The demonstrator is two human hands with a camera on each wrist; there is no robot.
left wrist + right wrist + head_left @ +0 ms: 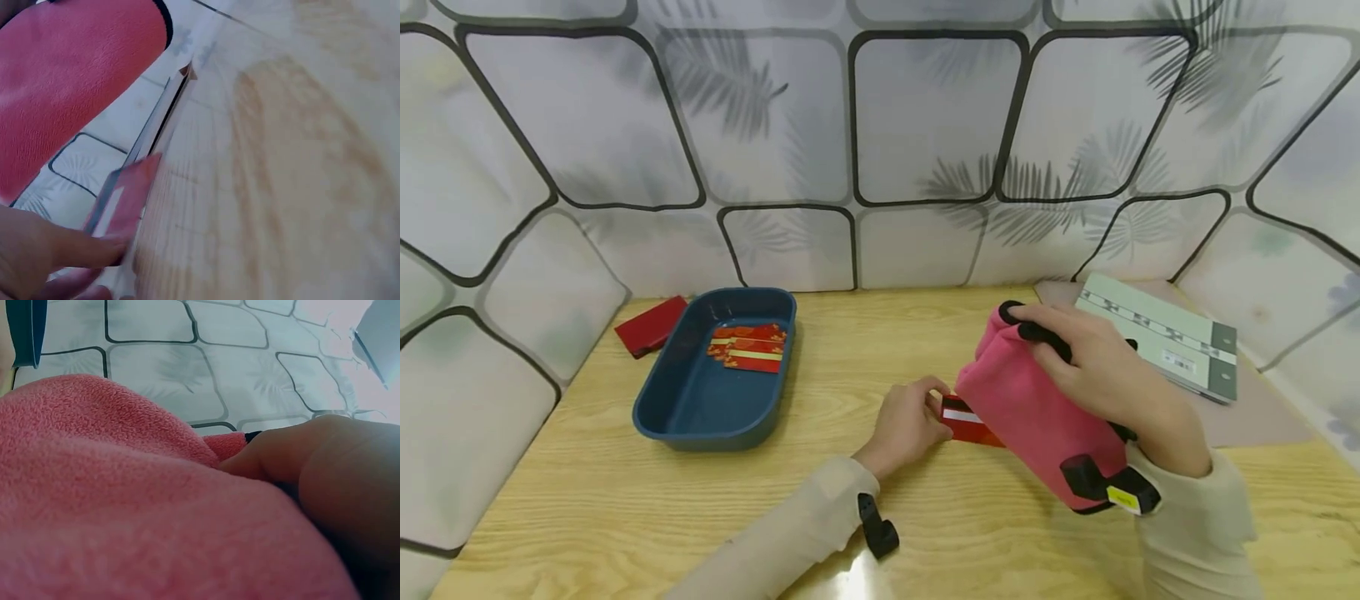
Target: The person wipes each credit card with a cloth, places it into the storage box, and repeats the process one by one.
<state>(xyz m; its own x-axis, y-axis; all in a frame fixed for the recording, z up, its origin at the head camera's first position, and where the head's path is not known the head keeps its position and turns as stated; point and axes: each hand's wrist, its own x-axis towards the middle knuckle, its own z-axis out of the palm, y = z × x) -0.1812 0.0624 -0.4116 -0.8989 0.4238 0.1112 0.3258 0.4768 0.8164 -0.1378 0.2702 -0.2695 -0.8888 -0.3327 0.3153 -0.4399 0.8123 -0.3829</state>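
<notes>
My left hand (pixel 908 423) pinches a red card (pixel 966 422) by its left end, just over the wooden table. A dark stripe and a white strip run along the card's face. In the left wrist view the card (pixel 128 197) stands tilted between thumb and fingers. My right hand (pixel 1093 362) grips a pink towel (pixel 1037 408) with black edging at its top, holding it folded over the card's right end, which it hides. Fuzzy pink cloth (pixel 125 487) fills most of the right wrist view, with the thumb pressed on it.
A blue basin (pixel 688 408) at the left holds several red and gold cards (pixel 748 346). Behind its left side lies a dark red wallet-like item (pixel 651 325). A pale green boxed book (pixel 1157 333) rests on a grey mat (pixel 1247 425) at the back right.
</notes>
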